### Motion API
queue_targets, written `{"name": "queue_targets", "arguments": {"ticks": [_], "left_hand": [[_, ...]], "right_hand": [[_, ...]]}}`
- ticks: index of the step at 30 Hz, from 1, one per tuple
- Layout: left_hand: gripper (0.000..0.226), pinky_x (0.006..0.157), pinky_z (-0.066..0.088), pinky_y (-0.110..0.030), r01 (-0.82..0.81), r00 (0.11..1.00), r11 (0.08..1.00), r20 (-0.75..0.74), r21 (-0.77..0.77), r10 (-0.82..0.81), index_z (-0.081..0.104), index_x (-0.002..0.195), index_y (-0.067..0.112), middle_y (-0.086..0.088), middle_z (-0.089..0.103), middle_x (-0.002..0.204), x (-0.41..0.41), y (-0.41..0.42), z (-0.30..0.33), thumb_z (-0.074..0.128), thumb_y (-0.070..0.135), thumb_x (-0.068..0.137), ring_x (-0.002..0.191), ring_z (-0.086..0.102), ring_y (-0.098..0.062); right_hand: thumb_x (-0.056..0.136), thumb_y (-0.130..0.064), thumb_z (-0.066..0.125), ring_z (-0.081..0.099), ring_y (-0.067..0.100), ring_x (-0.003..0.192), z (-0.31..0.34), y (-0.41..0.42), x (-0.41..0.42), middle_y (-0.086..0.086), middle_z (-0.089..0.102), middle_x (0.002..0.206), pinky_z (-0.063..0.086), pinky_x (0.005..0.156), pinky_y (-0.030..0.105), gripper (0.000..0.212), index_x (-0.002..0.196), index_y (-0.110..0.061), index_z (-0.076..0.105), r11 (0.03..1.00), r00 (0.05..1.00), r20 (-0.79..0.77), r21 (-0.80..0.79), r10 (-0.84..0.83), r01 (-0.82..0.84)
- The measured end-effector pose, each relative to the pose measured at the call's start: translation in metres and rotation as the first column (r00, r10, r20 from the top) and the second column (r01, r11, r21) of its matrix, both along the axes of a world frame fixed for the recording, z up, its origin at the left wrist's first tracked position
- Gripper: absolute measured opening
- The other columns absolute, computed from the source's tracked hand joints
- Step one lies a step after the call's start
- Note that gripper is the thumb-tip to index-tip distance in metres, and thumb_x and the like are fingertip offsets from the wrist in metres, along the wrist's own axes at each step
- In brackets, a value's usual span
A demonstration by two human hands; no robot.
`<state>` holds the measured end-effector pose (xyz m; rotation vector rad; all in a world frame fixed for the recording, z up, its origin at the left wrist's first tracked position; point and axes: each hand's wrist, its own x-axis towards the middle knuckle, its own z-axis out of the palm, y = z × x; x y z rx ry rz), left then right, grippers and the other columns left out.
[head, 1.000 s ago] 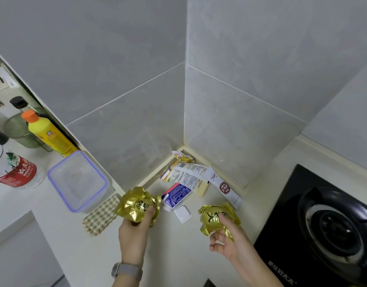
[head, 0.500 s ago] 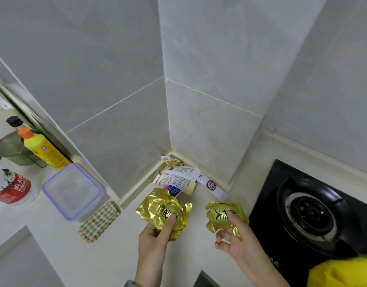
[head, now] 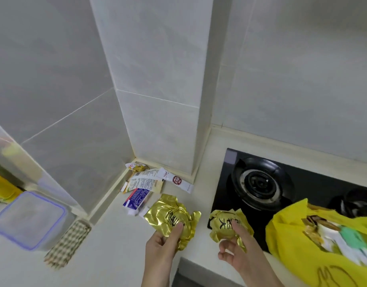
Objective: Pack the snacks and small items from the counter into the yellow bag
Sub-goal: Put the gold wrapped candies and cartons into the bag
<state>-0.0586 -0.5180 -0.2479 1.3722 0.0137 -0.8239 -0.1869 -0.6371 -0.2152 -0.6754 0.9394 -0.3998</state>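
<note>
My left hand (head: pixel 165 243) grips a crinkled gold foil snack packet (head: pixel 170 218) above the counter, thumb across its front. My right hand (head: pixel 238 248) holds a second gold foil packet (head: pixel 228 224) with black characters, over the near left corner of the stove. The yellow bag (head: pixel 292 245) lies open at the right on the stove top, with packets and something green and white showing inside. More small packets remain in the wall corner: a blue and white sachet (head: pixel 137 197), a white printed packet (head: pixel 145 181), a long white sachet (head: pixel 176 180) and a small yellow one (head: pixel 135 167).
A black gas stove (head: pixel 259 183) fills the right of the counter. A clear lidded plastic box (head: pixel 27 219) and a checked cloth (head: pixel 68 243) sit at the left. Tiled walls and a column close the back. The counter's front edge runs below my hands.
Both hands have carried their gold packets rightward, away from the corner. My view has swung right, so the open yellow bag on the stove is now in sight.
</note>
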Motion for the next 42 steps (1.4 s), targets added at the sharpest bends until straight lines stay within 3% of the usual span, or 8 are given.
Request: {"name": "queue_targets", "arguments": {"ticks": [3,11,15,20,27,35,39,42], "left_hand": [[0.025,0.090,0.051,-0.044,0.092,0.996,0.996,0.000,-0.012,-0.092,0.075,0.080,0.006,-0.027,0.068,0.088,-0.018,-0.010,0.000,0.077,0.028,0.068,0.085,0.065,-0.030],[0.082,0.091,0.050,-0.049,0.316,0.949,0.948,0.030,-0.049,-0.314,0.063,0.092,-0.010,-0.013,0.059,0.083,-0.065,-0.047,0.004,0.083,0.053,0.045,0.078,0.056,-0.024],[0.090,0.092,0.049,-0.048,0.384,0.923,0.923,0.014,-0.034,-0.384,0.060,0.089,-0.013,-0.011,0.057,0.085,-0.089,-0.061,0.003,0.085,0.058,0.040,0.079,0.055,-0.024],[0.056,0.091,0.048,-0.048,0.450,0.892,0.893,-0.028,-0.032,-0.451,0.070,0.076,-0.002,-0.019,0.060,0.084,-0.126,-0.080,0.008,0.082,0.043,0.044,0.081,0.059,-0.029],[0.051,0.092,0.049,-0.051,0.490,0.871,0.872,-0.033,-0.012,-0.490,0.074,0.074,0.003,-0.023,0.063,0.083,-0.198,-0.120,0.013,0.088,0.044,0.047,0.081,0.059,-0.030],[0.029,0.094,0.050,-0.050,0.471,0.881,0.882,-0.055,0.029,-0.469,0.074,0.083,0.004,-0.020,0.074,0.084,-0.278,-0.171,0.013,0.076,0.023,0.061,0.085,0.067,-0.031],[0.027,0.093,0.050,-0.048,0.416,0.908,0.909,-0.066,0.034,-0.413,0.072,0.089,0.003,-0.018,0.075,0.085,-0.304,-0.189,0.012,0.074,0.017,0.066,0.087,0.068,-0.031],[0.038,0.089,0.051,-0.043,0.387,0.919,0.922,-0.093,0.033,-0.383,0.073,0.089,0.003,-0.019,0.074,0.086,-0.314,-0.191,0.009,0.076,0.023,0.056,0.087,0.068,-0.031]], "right_hand": [[0.066,-0.029,0.063,0.043,0.025,0.055,-0.001,0.004,-0.025,0.009,0.061,0.054,0.040,0.051,0.035,0.038,0.094,-0.004,0.057,0.996,0.996,-0.014,0.006,-0.093,0.093],[0.065,-0.030,0.066,0.047,0.024,0.048,0.001,0.001,-0.097,0.013,0.057,0.065,0.044,0.044,0.032,0.050,0.107,-0.007,0.053,0.949,0.950,0.003,-0.022,-0.314,0.314],[0.030,-0.041,0.092,0.047,0.025,0.050,0.004,-0.005,-0.129,0.012,0.054,0.066,0.044,0.045,0.033,0.084,0.099,-0.008,0.057,0.939,0.939,0.019,-0.039,-0.342,0.343],[0.063,-0.031,0.076,0.046,0.025,0.052,0.002,-0.022,-0.172,0.013,0.055,0.075,0.044,0.047,0.033,0.050,0.101,-0.007,0.055,0.913,0.912,0.059,-0.007,-0.407,0.408],[0.066,-0.028,0.065,0.044,0.027,0.055,0.001,-0.062,-0.244,0.016,0.054,0.072,0.041,0.055,0.037,0.035,0.092,-0.006,0.056,0.880,0.879,0.033,0.019,-0.475,0.475],[0.021,-0.048,0.092,0.049,0.023,0.054,-0.007,-0.118,-0.320,0.014,0.059,0.080,0.045,0.055,0.037,0.103,0.110,-0.007,0.058,0.918,0.919,-0.007,-0.024,-0.395,0.395],[0.018,-0.052,0.092,0.049,0.022,0.056,-0.014,-0.143,-0.345,0.012,0.056,0.074,0.045,0.056,0.037,0.100,0.102,-0.009,0.059,0.926,0.927,-0.007,-0.038,-0.376,0.376],[0.047,-0.046,0.089,0.049,0.022,0.058,-0.019,-0.152,-0.356,0.013,0.052,0.079,0.047,0.058,0.037,0.072,0.101,-0.009,0.059,0.927,0.927,-0.037,-0.021,-0.374,0.374]]}}
